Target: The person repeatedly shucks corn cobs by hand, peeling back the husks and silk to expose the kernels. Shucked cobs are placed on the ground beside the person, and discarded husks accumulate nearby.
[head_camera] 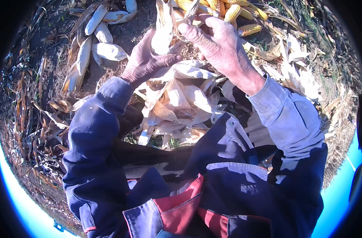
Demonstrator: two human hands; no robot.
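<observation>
My left hand (149, 58) grips the lower end of a corn ear in pale husk (163, 35), which points away from me. To its right, my right hand (218, 41) is raised at the husk's side with thumb and fingers curled; whether it pinches a husk leaf cannot be told. Behind the hands lies a pile of bare yellow corn cobs (233, 13). Several ears still in husk (109, 51) rest on the soil at the upper left. Loose pale husks (181, 98) are heaped below my hands, close to my body.
More stripped husks (297, 68) lie on the ground at the right. Dry corn leaves and stalks (54, 116) cover the soil at the left. My dark jacket (228, 190) fills the lower middle of the view.
</observation>
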